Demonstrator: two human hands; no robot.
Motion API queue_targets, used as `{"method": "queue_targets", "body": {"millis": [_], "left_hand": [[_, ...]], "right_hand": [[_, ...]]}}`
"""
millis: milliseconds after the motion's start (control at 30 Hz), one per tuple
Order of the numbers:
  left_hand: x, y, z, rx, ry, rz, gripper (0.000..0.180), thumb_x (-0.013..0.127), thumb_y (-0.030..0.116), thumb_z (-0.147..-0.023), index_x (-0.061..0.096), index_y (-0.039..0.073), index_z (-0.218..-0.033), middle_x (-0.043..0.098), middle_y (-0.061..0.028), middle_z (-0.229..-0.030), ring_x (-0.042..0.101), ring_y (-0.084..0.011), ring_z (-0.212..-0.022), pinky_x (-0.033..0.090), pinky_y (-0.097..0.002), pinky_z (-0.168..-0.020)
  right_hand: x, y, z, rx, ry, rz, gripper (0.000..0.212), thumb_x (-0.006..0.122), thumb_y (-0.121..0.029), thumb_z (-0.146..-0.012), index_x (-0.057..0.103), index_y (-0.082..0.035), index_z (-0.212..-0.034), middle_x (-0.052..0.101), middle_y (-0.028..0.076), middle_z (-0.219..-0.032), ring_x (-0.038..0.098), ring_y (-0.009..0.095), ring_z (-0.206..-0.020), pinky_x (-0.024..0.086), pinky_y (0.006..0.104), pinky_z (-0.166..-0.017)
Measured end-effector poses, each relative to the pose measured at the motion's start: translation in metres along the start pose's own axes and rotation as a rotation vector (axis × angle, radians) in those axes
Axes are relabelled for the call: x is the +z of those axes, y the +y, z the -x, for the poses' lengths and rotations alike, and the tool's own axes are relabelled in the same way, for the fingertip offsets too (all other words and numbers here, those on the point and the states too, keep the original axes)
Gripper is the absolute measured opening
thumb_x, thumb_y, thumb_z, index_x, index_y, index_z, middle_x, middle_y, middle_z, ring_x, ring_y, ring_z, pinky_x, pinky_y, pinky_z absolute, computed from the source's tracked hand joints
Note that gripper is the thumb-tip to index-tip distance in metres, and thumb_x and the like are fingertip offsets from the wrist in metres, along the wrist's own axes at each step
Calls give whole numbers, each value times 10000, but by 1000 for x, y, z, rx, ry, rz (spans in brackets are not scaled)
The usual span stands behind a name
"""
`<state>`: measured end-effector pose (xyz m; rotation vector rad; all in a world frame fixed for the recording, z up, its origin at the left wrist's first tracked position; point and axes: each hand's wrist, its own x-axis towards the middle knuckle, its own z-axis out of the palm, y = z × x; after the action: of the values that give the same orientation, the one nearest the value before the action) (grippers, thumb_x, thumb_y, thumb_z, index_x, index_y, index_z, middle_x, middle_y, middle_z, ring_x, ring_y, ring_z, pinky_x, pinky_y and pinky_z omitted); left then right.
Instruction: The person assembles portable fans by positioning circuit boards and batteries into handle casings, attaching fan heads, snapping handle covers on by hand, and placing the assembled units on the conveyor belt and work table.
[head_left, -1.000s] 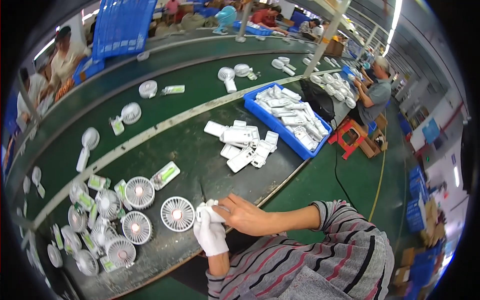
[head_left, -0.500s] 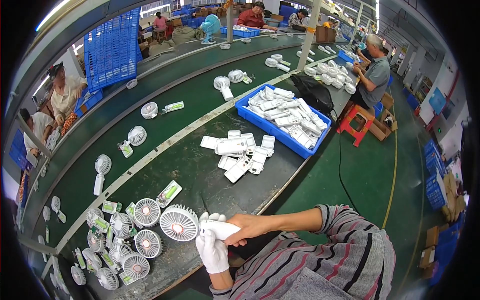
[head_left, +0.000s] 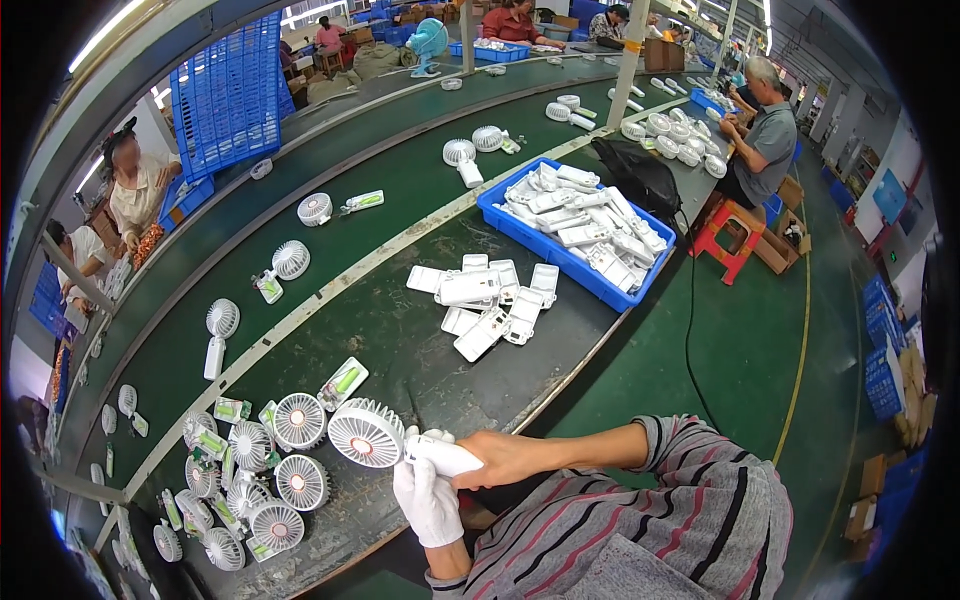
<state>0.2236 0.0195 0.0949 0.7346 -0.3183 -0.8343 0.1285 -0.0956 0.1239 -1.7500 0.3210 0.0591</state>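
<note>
A white handheld fan is held between my two hands above the near edge of the workbench. Wrapped round the fan's neck end is my left hand, in a white glove. My bare right hand grips the white handle, fingers closed over its lower end. Left of the fan lies a pile of fan heads with opened handles showing green batteries. Just beyond the held fan rests an opened handle with a green battery. Loose white handle shells lie further along the bench.
A blue crate full of white shells stands on the bench, a black bag beside it. Beyond a pale rail, a green conveyor belt carries fans. A red stool stands right of the bench; several people work around.
My view has shifted slightly. Fans on the conveyor have moved a little to the right in view. Both hands keep hold of the same fan, almost unmoved.
</note>
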Motion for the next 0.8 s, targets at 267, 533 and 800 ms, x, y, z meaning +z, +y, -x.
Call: {"method": "queue_targets", "body": {"millis": [267, 533, 800], "left_hand": [[-10, 9, -17, 48, -200, 260, 590, 641, 212, -873, 338, -60, -1300, 529, -136, -1086, 543, -263, -1071, 330, -473, -1071], [-58, 10, -40, -2, 109, 145, 494, 492, 98, -940, 301, -83, -1358, 447, -237, -1311, 493, -324, -1193, 381, -413, -1037], [-88, 1, -46, 5, 87, 419, 368, 492, 79, -939, 429, -64, -1271, 578, -201, -1166, 573, -326, -1082, 415, -450, -1007]], "right_hand": [[0, 29, -21, 332, -624, -1337, 496, 454, -504, -935, 489, -25, -1060, 439, -8, -644, 380, 63, -521, 304, 197, -443], [-63, -15, -101, 412, 21, -911, 482, 621, -412, -861, 509, 57, -850, 382, -4, -526, 296, 54, -382, 243, 213, -341], [-210, -4, -214, 241, 227, -809, 374, 660, -432, -838, 422, -145, -810, 252, -93, -505, 214, 8, -380, 146, 173, -323]]}}
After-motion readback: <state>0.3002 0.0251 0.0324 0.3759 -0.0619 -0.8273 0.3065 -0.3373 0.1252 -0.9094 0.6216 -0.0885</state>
